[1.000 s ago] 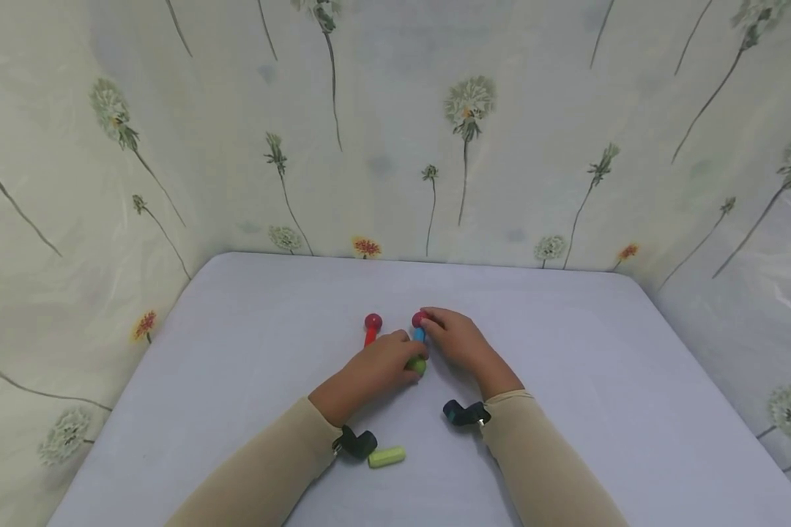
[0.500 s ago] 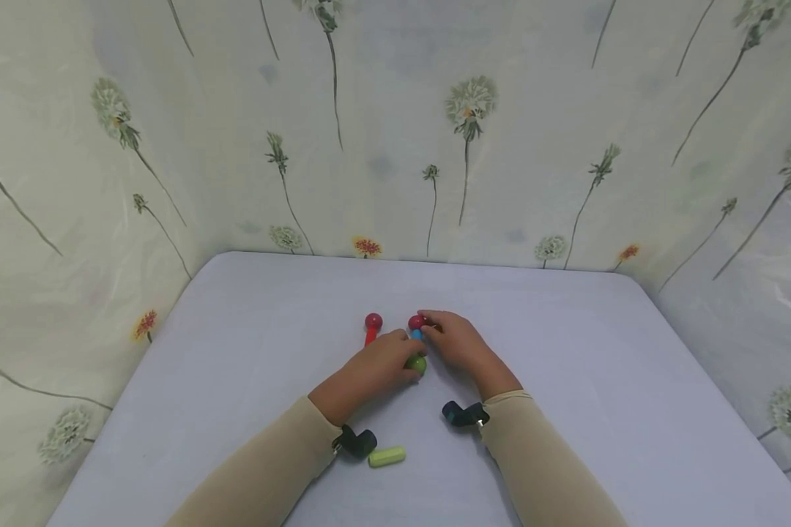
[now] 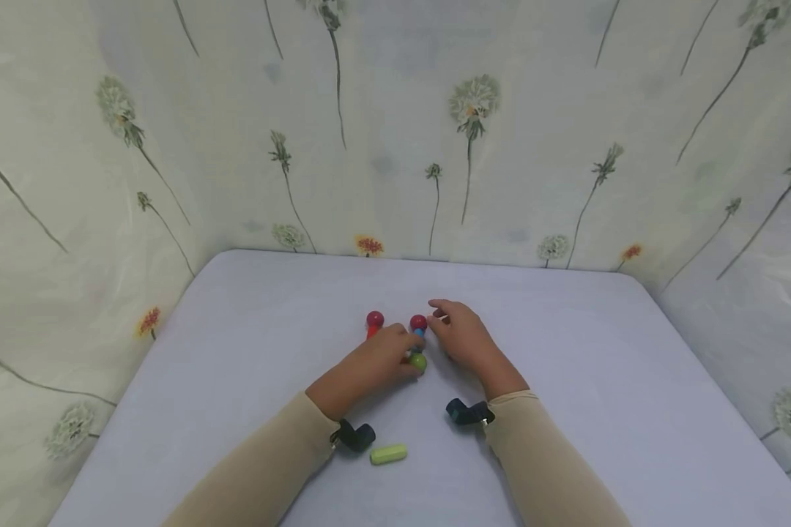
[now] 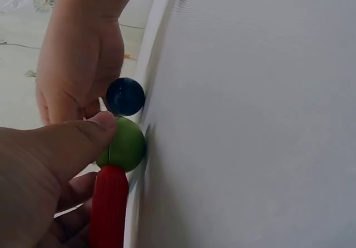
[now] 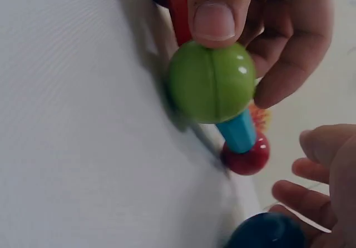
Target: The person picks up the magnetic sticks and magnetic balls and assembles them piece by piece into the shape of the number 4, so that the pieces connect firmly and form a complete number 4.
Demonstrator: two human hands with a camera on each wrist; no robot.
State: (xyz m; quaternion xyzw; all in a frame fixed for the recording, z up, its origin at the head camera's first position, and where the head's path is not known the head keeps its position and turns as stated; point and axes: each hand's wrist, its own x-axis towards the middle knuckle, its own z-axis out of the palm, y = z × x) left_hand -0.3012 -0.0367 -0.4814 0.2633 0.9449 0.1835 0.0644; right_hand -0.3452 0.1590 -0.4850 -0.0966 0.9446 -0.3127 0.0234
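Observation:
My left hand [image 3: 380,360] pinches a green ball [image 3: 418,362], its thumb lying on it in both wrist views. From the green ball a light-blue rod [image 5: 239,131] runs to a dark red ball [image 3: 418,322]. My right hand [image 3: 466,340] is just right of that red ball, fingers apart, with nothing visible between them. A red rod [image 4: 108,206] shows beside the left fingers and partly behind them; another red ball [image 3: 375,320] is at the far end of a red rod. A dark blue ball [image 4: 125,96] shows near the right hand in both wrist views.
A loose yellow-green rod [image 3: 388,454] lies on the white table [image 3: 567,351], nearer the person than the hands. Dark wrist cameras [image 3: 464,412] hang at both cuffs. A flower-printed sheet [image 3: 382,132] rises behind the table and along its sides.
My right fingers have come off the dark red ball and spread apart, drawing slightly to the right. The left hand stays on the green ball, with more of that ball showing.

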